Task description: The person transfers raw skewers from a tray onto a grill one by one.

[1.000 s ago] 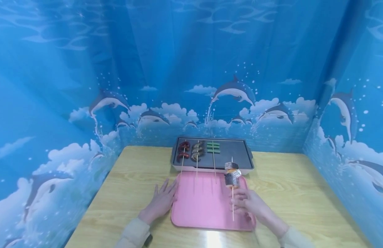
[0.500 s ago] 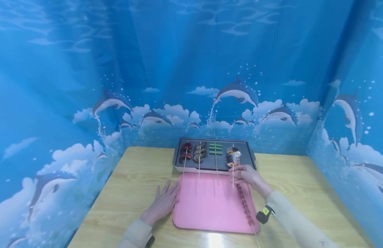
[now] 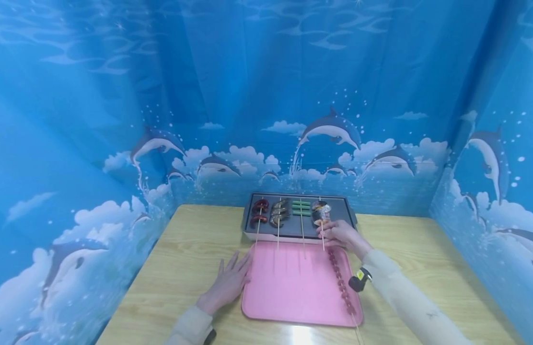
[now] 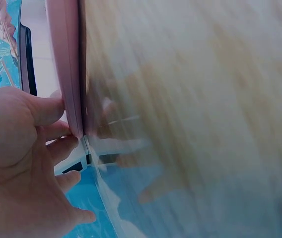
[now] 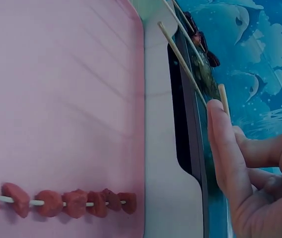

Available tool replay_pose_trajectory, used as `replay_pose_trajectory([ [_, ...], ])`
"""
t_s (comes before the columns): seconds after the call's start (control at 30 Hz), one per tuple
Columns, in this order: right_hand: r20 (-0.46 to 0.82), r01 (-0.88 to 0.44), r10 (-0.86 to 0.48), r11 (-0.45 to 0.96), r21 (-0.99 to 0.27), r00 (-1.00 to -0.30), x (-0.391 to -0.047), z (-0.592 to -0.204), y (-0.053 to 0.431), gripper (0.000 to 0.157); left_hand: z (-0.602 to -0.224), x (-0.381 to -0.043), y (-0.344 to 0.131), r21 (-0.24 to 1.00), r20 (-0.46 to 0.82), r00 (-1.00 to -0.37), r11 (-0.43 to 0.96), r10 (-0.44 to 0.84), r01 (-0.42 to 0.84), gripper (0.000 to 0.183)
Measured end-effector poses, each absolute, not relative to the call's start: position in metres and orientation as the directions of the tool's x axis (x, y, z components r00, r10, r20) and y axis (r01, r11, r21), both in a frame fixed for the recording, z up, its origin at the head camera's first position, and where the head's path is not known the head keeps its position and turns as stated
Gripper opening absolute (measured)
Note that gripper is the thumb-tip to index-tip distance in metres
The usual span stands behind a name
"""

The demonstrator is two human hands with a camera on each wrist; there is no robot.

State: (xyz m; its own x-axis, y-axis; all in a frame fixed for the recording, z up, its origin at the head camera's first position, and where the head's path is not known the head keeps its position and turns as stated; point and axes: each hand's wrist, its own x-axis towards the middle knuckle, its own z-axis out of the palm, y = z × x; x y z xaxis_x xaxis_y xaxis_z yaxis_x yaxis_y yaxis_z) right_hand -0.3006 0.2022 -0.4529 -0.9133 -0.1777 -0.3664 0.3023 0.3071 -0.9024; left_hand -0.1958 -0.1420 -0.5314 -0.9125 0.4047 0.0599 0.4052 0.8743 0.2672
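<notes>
My right hand (image 3: 341,235) pinches the stick of a skewer with silvery, dark-skinned chunks (image 3: 321,212), which lies over the right part of a black grill pan (image 3: 341,208). In the right wrist view, the stick's end (image 5: 223,99) sticks up past my fingers; the chunks are hidden there. My left hand (image 3: 226,285) rests at the left edge of a pink tray (image 3: 292,292), fingers extended. The left wrist view shows thumb and fingertips against the tray's side (image 4: 67,64). A skewer of red meat pieces (image 3: 341,282) lies along the tray's right side.
On the pan, left to right, are a skewer of dark red curled pieces (image 3: 260,213), a shrimp skewer (image 3: 279,212) and a skewer of green sticks (image 3: 301,208). Their sticks overhang the tray. A wooden table (image 3: 163,287) lies beneath, with a blue dolphin curtain (image 3: 266,96) around.
My right hand has carried the silvery chunk skewer forward from above the tray onto the pan, then slightly left. The red meat skewer has come into sight. My left hand stays at the tray edge.
</notes>
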Motion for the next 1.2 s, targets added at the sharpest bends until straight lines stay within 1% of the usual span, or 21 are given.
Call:
replay_pose_trajectory([
  [0.2,-0.355,0.293,-0.13,0.348,-0.891,-0.926,-0.303,-0.455,0.199,0.034,-0.533,-0.196,-0.141,0.256,0.073,-0.912,0.877,0.403,0.408,0.052],
  [0.3,-0.32,0.26,-0.085,0.408,-0.875,-0.944,-0.299,-0.454,0.196,0.034,-0.533,-0.196,-0.141,0.257,0.068,-0.912,0.876,0.404,0.407,0.052],
  [0.37,-0.292,0.229,-0.063,0.474,-0.85,-0.954,-0.297,-0.453,0.194,0.033,-0.532,-0.196,-0.14,0.259,0.061,-0.914,0.878,0.401,0.403,0.052],
  [0.47,-0.252,0.195,-0.01,0.603,-0.773,-0.968,-0.295,-0.45,0.191,0.029,-0.531,-0.196,-0.14,0.262,0.053,-0.916,0.879,0.398,0.398,0.052],
  [0.57,-0.203,0.15,0.013,0.724,-0.674,-0.979,-0.293,-0.449,0.19,0.026,-0.531,-0.196,-0.14,0.264,0.05,-0.916,0.879,0.399,0.397,0.052],
  [0.7,-0.123,0.086,0.018,0.811,-0.578,-0.992,-0.29,-0.451,0.191,0.022,-0.53,-0.196,-0.14,0.27,0.053,-0.915,0.876,0.401,0.4,0.052],
  [0.8,-0.057,0.031,-0.001,0.83,-0.557,-0.998,-0.287,-0.45,0.195,0.02,-0.53,-0.196,-0.139,0.277,0.055,-0.914,0.873,0.402,0.401,0.052],
  [0.87,-0.018,0.001,-0.012,0.822,-0.57,-1.0,-0.283,-0.448,0.198,0.022,-0.531,-0.196,-0.139,0.278,0.053,-0.914,0.873,0.401,0.4,0.052],
  [1.03,-0.001,0.003,0.002,0.757,-0.653,-1.0,-0.268,-0.438,0.206,0.027,-0.53,-0.196,-0.138,0.28,0.052,-0.912,0.871,0.406,0.403,0.052],
  [1.2,-0.033,0.029,0.008,0.711,-0.703,-0.999,-0.25,-0.436,0.217,0.029,-0.529,-0.196,-0.14,0.273,0.058,-0.911,0.872,0.408,0.407,0.052],
])
